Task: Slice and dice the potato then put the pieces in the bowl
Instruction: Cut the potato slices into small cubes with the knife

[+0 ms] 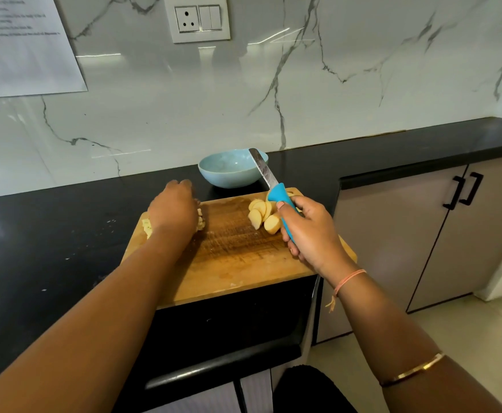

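Note:
A wooden cutting board (pixel 232 257) lies on the black counter. Pale potato slices (pixel 263 217) are stacked at its right rear. My right hand (pixel 309 231) grips a blue-handled knife (pixel 273 190), blade raised and pointing up toward the wall, just right of the slices. My left hand (pixel 174 208) covers a pile of diced potato pieces (pixel 147 228) at the board's left rear, fingers curled down over them; most of the pile is hidden. A light blue bowl (pixel 232 171) stands behind the board and looks empty.
The black counter (pixel 50 239) runs left and right along a marble wall with a socket plate (pixel 197 19). A paper sheet (pixel 26 46) hangs on the wall at left. Cabinet doors with black handles (pixel 464 189) stand at right. The board overhangs the counter's front edge.

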Available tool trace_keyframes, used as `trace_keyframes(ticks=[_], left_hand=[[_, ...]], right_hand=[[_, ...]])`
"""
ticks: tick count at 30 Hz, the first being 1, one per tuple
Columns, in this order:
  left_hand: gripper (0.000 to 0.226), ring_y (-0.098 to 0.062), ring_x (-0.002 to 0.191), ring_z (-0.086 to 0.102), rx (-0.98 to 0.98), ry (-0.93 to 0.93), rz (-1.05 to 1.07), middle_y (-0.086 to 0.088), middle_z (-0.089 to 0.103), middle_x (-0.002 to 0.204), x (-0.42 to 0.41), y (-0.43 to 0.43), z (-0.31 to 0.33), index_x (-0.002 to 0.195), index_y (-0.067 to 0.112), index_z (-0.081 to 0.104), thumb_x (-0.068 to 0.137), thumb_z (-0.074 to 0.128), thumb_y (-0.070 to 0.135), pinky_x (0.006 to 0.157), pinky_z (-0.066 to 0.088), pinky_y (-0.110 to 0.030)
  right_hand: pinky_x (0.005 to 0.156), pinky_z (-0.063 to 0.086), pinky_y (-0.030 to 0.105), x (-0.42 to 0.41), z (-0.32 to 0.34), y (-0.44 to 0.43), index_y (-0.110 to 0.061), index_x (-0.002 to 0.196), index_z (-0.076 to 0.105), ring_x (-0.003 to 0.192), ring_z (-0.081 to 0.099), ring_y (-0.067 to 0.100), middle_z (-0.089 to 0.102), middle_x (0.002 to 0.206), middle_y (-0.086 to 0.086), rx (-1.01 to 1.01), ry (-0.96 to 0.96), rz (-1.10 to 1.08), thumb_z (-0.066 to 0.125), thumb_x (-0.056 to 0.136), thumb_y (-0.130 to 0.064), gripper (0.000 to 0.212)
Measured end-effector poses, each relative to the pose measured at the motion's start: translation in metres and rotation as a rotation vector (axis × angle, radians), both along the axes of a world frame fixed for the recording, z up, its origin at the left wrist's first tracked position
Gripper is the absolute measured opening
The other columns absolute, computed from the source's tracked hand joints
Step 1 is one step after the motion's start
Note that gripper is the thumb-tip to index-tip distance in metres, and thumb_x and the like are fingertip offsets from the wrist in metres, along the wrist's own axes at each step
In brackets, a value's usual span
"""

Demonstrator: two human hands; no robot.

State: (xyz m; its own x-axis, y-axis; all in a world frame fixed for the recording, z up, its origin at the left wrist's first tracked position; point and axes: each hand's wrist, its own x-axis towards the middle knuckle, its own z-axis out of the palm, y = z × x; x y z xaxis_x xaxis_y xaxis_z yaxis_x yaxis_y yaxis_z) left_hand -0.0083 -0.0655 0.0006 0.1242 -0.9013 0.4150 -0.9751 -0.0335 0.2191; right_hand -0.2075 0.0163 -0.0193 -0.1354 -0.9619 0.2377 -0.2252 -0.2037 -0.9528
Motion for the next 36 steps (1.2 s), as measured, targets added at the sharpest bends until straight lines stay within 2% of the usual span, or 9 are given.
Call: trace_keyframes(ticks=[4,9,11,14,17,19,25,29,36], left_hand=[[0.021,-0.027,0.090,0.060,-0.058,0.081,-0.033,-0.013,0.063,0.107,0.009,0.002,0.002,0.117,0.009,0.056,0.099,0.049,0.015,0.072,0.048,-0.037],[0.036,-0.023,0.082,0.058,-0.053,-0.087,-0.081,-0.007,0.064,0.090,-0.011,0.008,0.003,0.099,0.012,0.064,0.102,0.039,0.038,0.067,0.048,-0.035],[0.043,-0.022,0.084,0.057,-0.069,-0.118,-0.196,-0.006,0.064,0.088,-0.022,0.008,-0.002,0.095,0.011,0.067,0.100,0.039,0.042,0.070,0.050,-0.035],[0.042,-0.018,0.094,0.055,0.034,-0.143,-0.391,-0.002,0.064,0.098,-0.039,0.005,-0.011,0.108,0.018,0.068,0.096,0.043,0.050,0.083,0.050,-0.037],[0.054,-0.016,0.102,0.052,0.144,-0.178,-0.451,0.004,0.064,0.106,-0.045,-0.002,-0.017,0.112,0.024,0.065,0.088,0.041,0.066,0.090,0.044,-0.035],[0.059,-0.016,0.100,0.054,0.172,-0.149,-0.458,0.006,0.065,0.102,-0.044,-0.004,-0.017,0.107,0.023,0.065,0.082,0.043,0.072,0.092,0.044,-0.036],[0.037,-0.012,0.090,0.053,0.137,0.117,-0.453,0.011,0.055,0.090,-0.042,0.009,-0.016,0.094,0.022,0.056,0.079,0.067,0.054,0.080,0.051,-0.032],[0.023,-0.017,0.088,0.057,0.113,0.204,-0.307,0.003,0.061,0.091,-0.031,0.011,-0.013,0.092,0.017,0.061,0.089,0.063,0.040,0.080,0.052,-0.036],[0.019,-0.018,0.085,0.060,0.149,0.233,-0.142,0.003,0.062,0.081,-0.015,0.012,-0.010,0.082,0.023,0.058,0.091,0.059,0.040,0.086,0.052,-0.043]], right_hand=[[0.035,0.033,0.016,0.000,0.001,0.001,-0.020,0.111,0.058,0.036,0.041,0.004,0.052,0.066,0.004,-0.002,-0.006,-0.002,0.047,0.098,-0.035,0.023],[0.035,0.034,0.017,0.000,0.001,0.001,-0.022,0.109,0.057,0.037,0.041,0.004,0.052,0.067,0.005,0.002,-0.025,0.002,0.047,0.098,-0.034,0.019],[0.035,0.033,0.017,0.001,0.001,0.001,-0.021,0.108,0.057,0.036,0.041,0.004,0.052,0.066,0.005,-0.001,-0.028,0.000,0.047,0.098,-0.034,0.019],[0.035,0.034,0.016,0.001,0.001,0.001,-0.018,0.110,0.058,0.036,0.042,0.003,0.052,0.067,0.004,0.004,-0.018,-0.005,0.047,0.098,-0.034,0.023],[0.035,0.035,0.016,0.001,0.001,0.001,-0.020,0.115,0.055,0.036,0.042,0.003,0.052,0.067,0.004,0.008,-0.015,-0.009,0.047,0.098,-0.034,0.024],[0.035,0.035,0.016,0.001,0.002,0.001,-0.021,0.115,0.055,0.036,0.042,0.003,0.052,0.067,0.004,0.007,-0.015,-0.008,0.047,0.098,-0.034,0.023],[0.035,0.035,0.016,0.001,0.002,0.002,-0.020,0.111,0.057,0.038,0.042,0.005,0.053,0.067,0.004,0.010,-0.009,-0.013,0.047,0.098,-0.035,0.022],[0.035,0.034,0.016,0.002,0.002,0.002,-0.022,0.112,0.056,0.038,0.041,0.005,0.052,0.067,0.004,0.012,0.004,-0.017,0.047,0.098,-0.036,0.021],[0.034,0.033,0.016,0.006,0.003,0.003,-0.017,0.109,0.058,0.035,0.041,0.003,0.052,0.066,0.004,0.016,0.079,-0.027,0.047,0.098,-0.034,0.023]])
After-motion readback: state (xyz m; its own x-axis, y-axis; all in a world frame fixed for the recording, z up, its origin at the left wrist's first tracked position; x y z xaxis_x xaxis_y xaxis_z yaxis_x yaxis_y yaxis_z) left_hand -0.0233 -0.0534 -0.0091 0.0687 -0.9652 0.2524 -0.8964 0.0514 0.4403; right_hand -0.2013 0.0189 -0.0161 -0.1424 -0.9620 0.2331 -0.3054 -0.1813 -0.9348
